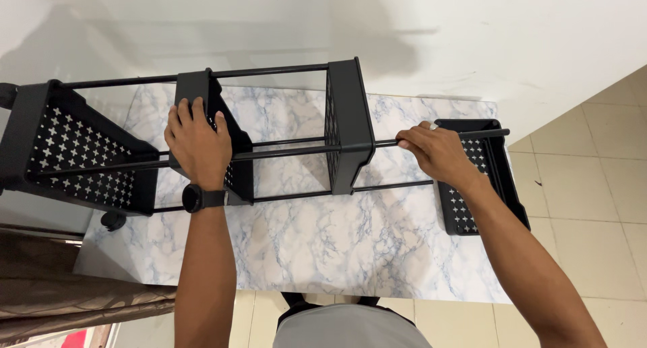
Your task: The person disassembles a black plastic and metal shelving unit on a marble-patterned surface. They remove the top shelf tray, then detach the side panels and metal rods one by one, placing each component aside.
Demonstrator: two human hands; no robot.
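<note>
A black metal tiered rack lies on its side across a marble-patterned table (323, 254). My left hand (197, 144), with a black watch on the wrist, presses on the second basket tier (229, 152). My right hand (435, 148) is closed around a thin black pole (387, 143) of the rack, just right of the third tier (347, 125). The first perforated basket (74, 152) hangs past the table's left edge, with a caster wheel (112, 220) under it. A separate black perforated basket (482, 186) lies flat at the table's right end, beneath the pole tips.
A white wall runs behind the table. Beige floor tiles (586, 186) show at the right and below the table. Brown fabric (67, 301) lies at the lower left. My grey shirt shows at the bottom edge.
</note>
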